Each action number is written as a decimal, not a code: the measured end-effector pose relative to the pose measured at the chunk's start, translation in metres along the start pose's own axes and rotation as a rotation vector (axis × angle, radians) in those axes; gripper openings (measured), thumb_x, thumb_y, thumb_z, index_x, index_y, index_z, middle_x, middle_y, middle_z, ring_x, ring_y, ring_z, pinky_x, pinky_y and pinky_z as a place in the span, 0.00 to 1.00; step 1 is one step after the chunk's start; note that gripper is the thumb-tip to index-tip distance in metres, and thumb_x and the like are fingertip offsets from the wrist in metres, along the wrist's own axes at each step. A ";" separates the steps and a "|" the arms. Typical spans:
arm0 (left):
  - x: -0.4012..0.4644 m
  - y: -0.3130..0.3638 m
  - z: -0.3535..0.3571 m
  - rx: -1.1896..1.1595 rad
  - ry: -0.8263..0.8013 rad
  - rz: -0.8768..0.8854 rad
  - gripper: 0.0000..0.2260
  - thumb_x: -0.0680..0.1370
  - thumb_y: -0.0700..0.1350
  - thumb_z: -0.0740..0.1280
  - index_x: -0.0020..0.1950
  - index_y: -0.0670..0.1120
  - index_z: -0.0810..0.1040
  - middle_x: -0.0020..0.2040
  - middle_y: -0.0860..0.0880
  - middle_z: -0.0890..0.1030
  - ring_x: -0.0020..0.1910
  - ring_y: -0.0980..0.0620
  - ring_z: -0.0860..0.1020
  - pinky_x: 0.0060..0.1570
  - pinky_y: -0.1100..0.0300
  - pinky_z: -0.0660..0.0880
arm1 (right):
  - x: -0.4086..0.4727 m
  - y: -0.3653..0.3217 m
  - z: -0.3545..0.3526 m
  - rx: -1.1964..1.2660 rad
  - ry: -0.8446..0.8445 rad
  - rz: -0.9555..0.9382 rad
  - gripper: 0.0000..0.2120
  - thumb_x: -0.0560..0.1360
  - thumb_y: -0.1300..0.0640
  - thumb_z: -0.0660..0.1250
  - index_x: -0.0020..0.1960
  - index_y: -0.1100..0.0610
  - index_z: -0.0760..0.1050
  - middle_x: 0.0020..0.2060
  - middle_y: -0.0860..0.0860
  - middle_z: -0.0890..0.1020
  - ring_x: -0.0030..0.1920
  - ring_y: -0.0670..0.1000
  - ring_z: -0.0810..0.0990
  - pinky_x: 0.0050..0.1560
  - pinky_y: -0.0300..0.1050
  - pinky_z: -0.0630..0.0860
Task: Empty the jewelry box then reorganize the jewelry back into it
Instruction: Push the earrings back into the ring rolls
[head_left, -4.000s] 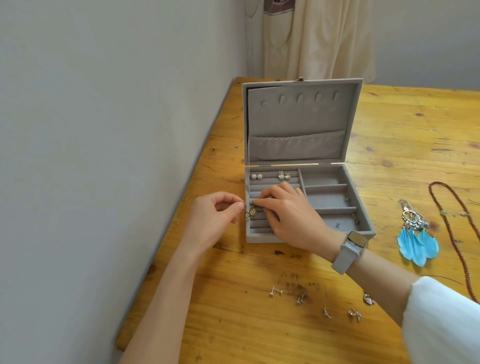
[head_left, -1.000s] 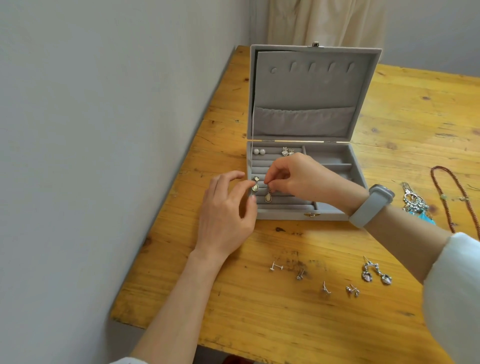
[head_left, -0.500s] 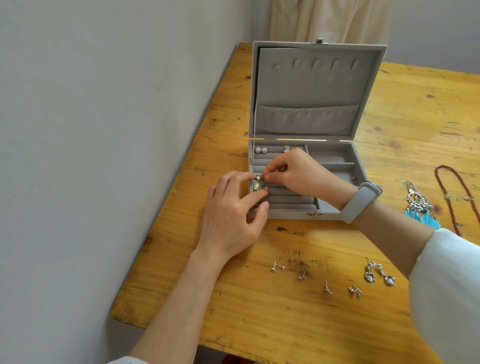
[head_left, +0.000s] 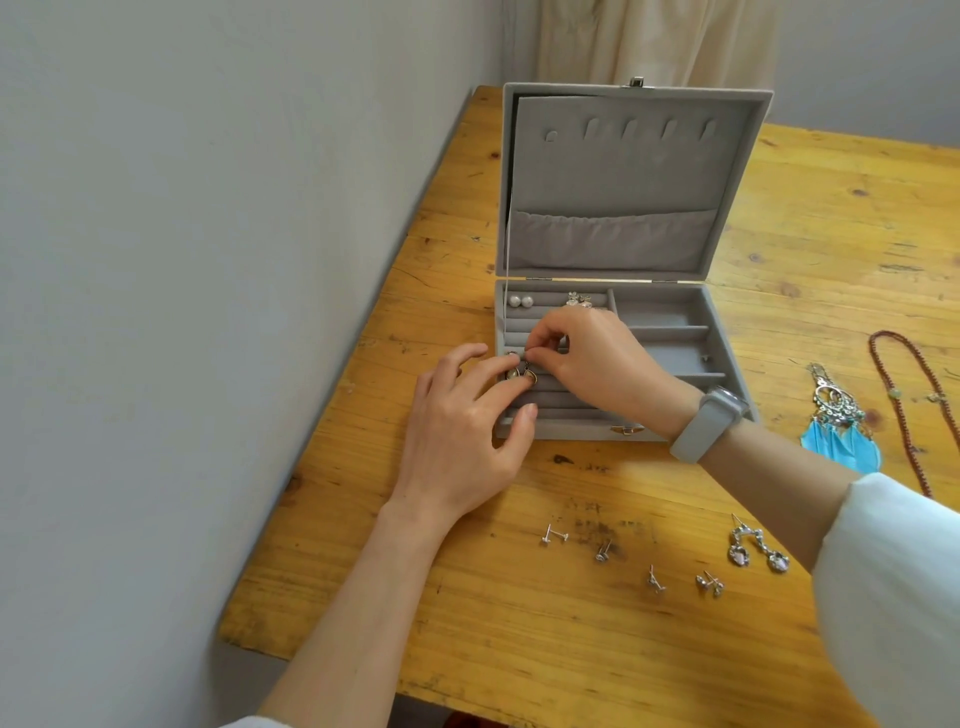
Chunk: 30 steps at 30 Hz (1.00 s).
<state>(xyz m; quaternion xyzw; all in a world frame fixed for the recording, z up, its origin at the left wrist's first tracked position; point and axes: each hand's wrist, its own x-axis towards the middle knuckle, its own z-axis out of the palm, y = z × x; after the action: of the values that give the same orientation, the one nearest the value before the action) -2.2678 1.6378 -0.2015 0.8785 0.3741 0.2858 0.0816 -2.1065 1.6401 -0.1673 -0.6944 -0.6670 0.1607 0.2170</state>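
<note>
Head view showed the drop earrings (head_left: 519, 370), dangling above the jewelry box (head_left: 670, 358) a second earlier, now seated in its left ring rolls; right hand (head_left: 587, 358) fingers pinched one hook, left hand (head_left: 462, 441) fingers relaxed, steadying. Studs still waited on the worktop (head_left: 519, 623).

A single head-worn camera looks forward and down, close over a wooden table (head_left: 519, 649). A wall (head_left: 208, 260) fills the view's left side.

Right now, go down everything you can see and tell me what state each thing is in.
jewelry box: lid open, upright
drop earrings: on ring rolls, pinched by right hand
left hand: fingers touching the earrings
pearl studs: seated in back roll
stud earrings: loose on table
feather earrings: lying on table
</note>
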 end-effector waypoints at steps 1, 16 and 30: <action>0.000 0.000 0.000 0.001 -0.001 -0.001 0.16 0.75 0.51 0.60 0.55 0.46 0.80 0.57 0.50 0.79 0.63 0.50 0.68 0.57 0.54 0.68 | -0.001 0.000 0.001 -0.010 0.017 -0.018 0.05 0.75 0.56 0.64 0.48 0.55 0.78 0.42 0.50 0.79 0.44 0.48 0.76 0.46 0.44 0.74; 0.000 -0.001 0.000 -0.059 0.069 0.000 0.14 0.74 0.48 0.61 0.53 0.44 0.81 0.56 0.48 0.79 0.61 0.50 0.69 0.56 0.51 0.72 | -0.019 0.008 0.002 0.080 0.133 -0.104 0.10 0.75 0.62 0.62 0.52 0.57 0.80 0.41 0.47 0.73 0.43 0.45 0.68 0.45 0.37 0.64; 0.000 0.001 -0.002 -0.066 0.060 -0.012 0.14 0.75 0.48 0.61 0.54 0.44 0.81 0.57 0.46 0.77 0.61 0.49 0.69 0.57 0.52 0.72 | -0.022 0.010 -0.001 0.124 0.124 -0.160 0.11 0.75 0.63 0.62 0.54 0.57 0.78 0.42 0.49 0.78 0.44 0.46 0.71 0.43 0.28 0.64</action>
<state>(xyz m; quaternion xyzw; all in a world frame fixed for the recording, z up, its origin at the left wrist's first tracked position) -2.2689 1.6372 -0.1994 0.8641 0.3721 0.3237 0.1009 -2.0984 1.6181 -0.1733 -0.6328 -0.6944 0.1402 0.3125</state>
